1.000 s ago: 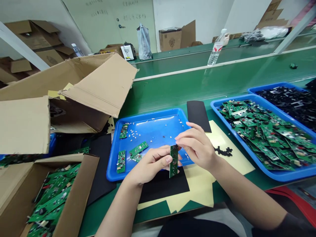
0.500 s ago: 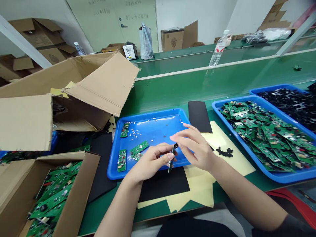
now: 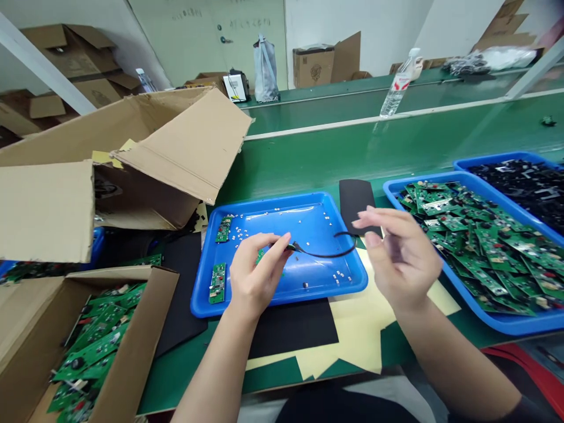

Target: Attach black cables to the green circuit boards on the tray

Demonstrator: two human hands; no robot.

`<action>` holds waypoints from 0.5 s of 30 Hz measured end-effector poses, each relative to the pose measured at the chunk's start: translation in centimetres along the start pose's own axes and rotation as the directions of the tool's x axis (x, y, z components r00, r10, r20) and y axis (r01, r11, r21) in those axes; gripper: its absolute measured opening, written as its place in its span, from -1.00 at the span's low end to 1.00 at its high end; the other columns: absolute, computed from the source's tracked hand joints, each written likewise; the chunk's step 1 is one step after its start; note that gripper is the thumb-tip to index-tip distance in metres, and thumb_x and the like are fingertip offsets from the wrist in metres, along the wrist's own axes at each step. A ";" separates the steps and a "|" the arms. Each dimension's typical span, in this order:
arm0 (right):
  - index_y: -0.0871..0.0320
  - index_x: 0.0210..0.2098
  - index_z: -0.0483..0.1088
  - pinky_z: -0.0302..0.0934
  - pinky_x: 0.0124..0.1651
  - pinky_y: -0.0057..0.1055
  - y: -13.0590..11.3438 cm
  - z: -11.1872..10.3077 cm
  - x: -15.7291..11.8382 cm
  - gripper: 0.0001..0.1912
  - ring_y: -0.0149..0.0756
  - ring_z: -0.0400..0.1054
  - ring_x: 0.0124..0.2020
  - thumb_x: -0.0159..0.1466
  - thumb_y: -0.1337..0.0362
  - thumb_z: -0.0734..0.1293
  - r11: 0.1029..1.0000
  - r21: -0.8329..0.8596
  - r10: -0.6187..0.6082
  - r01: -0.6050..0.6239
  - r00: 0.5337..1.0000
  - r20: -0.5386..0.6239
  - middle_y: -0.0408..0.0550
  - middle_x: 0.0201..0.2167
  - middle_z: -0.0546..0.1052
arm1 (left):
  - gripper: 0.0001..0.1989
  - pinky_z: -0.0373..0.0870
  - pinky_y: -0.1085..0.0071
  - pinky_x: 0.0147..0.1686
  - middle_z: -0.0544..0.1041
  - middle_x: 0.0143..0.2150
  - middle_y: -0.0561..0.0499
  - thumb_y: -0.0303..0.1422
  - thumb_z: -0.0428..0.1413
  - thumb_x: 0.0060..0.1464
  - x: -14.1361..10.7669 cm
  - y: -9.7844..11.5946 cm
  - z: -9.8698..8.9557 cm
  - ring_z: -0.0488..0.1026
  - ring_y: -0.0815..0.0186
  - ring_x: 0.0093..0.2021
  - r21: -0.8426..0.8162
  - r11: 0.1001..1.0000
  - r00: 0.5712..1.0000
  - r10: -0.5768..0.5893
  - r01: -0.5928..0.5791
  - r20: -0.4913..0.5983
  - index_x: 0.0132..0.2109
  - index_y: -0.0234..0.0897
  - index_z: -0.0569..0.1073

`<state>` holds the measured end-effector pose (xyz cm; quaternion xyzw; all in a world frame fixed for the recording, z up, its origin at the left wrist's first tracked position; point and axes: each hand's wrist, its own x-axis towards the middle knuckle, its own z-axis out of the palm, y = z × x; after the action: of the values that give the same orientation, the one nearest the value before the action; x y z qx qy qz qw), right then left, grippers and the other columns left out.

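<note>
My left hand (image 3: pixel 259 273) is over the blue tray (image 3: pixel 282 304), with thumb and forefinger pinched on one end of a thin black strip (image 3: pixel 328 255). The strip bends out to the right and curls back at its free end. My right hand (image 3: pixel 403 255) is raised just right of that curl, thumb and fingers apart, with nothing visibly gripped. Inside the tray, green circuit boards (image 3: pixel 217 283) lie along the left side, with small white parts scattered about. Whether a circuit board is also inside my left hand is hidden.
At the right stands a blue tray of circuit boards (image 3: pixel 480 247), with a tray of black parts (image 3: pixel 522 185) behind it. Cardboard boxes (image 3: pixel 163 311) crowd the left. Yellow paper (image 3: pixel 359 346) and a black sheet (image 3: pixel 299 323) lie in front. A water bottle (image 3: pixel 396 88) stands behind.
My right hand has moved right, away from my left hand, and its fingers have spread. The black strip now shows stretched out between them. The upright circuit board in my left hand is no longer visible.
</note>
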<state>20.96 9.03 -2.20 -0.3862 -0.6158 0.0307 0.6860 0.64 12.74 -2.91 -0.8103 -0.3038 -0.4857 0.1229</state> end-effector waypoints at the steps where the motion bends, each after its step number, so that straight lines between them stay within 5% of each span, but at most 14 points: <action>1: 0.06 -0.08 0.42 0.33 -0.06 -0.09 0.1 -0.1 0.2 -0.68 -0.19 0.41 -0.19 0.21 0.48 0.26 0.999 0.012 0.037 -0.037 0.997 -0.069 -0.04 -0.25 0.49 | -0.65 0.45 0.35 -0.23 0.48 -0.23 -0.06 -0.58 0.17 0.00 0.0 0.0 0.0 0.44 0.32 -0.24 0.011 1.000 1.000 0.025 -0.025 -0.008 -0.04 -0.24 0.44; 4: 0.06 -0.13 0.43 0.37 -0.16 -0.22 0.3 -0.5 0.6 -0.77 -0.24 0.43 -0.24 0.25 0.40 0.25 0.988 0.042 0.155 -0.151 0.979 -0.131 -0.05 -0.26 0.50 | -0.67 0.46 0.30 -0.19 0.47 -0.25 -0.06 -0.60 0.17 -0.02 -0.2 0.2 0.0 0.45 0.31 -0.23 0.018 0.995 0.996 0.094 -0.094 -0.004 -0.07 -0.28 0.45; 7: 0.08 -0.14 0.42 0.37 -0.21 -0.31 0.0 -0.8 0.9 -0.82 -0.30 0.45 -0.31 0.28 0.33 0.25 0.944 0.003 0.326 -0.330 0.934 0.144 -0.08 -0.34 0.53 | -0.68 0.45 0.26 -0.14 0.47 -0.25 -0.06 -0.62 0.18 -0.04 -0.4 0.5 0.0 0.45 0.30 -0.22 -0.016 0.990 0.990 0.139 -0.138 0.030 -0.10 -0.30 0.46; 10: 0.12 -0.09 0.39 0.36 -0.23 -0.35 -0.4 -0.7 0.6 -0.79 -0.31 0.45 -0.34 0.29 0.25 0.25 0.888 -0.068 0.422 -0.454 0.750 0.510 -0.10 -0.39 0.55 | -0.74 0.44 0.22 -0.13 0.47 -0.27 -0.04 -0.61 0.17 -0.03 -0.6 0.8 0.1 0.45 0.30 -0.22 -0.052 0.990 0.990 0.133 -0.131 0.050 -0.16 -0.29 0.47; 12: 0.13 -0.01 0.35 0.36 -0.23 -0.34 -0.6 -0.3 0.2 -0.70 -0.29 0.46 -0.31 0.29 0.20 0.26 0.869 -0.085 0.422 -0.488 0.639 0.643 -0.08 -0.35 0.55 | -0.79 0.44 0.20 -0.13 0.46 -0.30 -0.03 -0.60 0.15 -0.01 -0.7 0.8 0.0 0.45 0.29 -0.22 -0.072 0.992 0.992 0.112 -0.108 0.058 -0.20 -0.28 0.47; 15: 0.14 0.03 0.31 0.39 -0.26 -0.36 -0.8 0.5 -0.4 -0.67 -0.29 0.47 -0.30 0.28 0.23 0.26 0.853 -0.048 0.399 -0.521 0.589 0.703 -0.06 -0.33 0.55 | -0.83 0.43 0.20 -0.14 0.45 -0.33 -0.01 -0.59 0.12 0.02 -0.6 0.9 0.0 0.44 0.31 -0.26 -0.098 0.992 0.993 0.093 -0.086 0.076 -0.25 -0.26 0.46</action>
<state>20.12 8.50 -2.08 -0.4346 -0.6995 0.3991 0.4032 0.93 11.83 -3.36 -0.8470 -0.2485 -0.4604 0.0939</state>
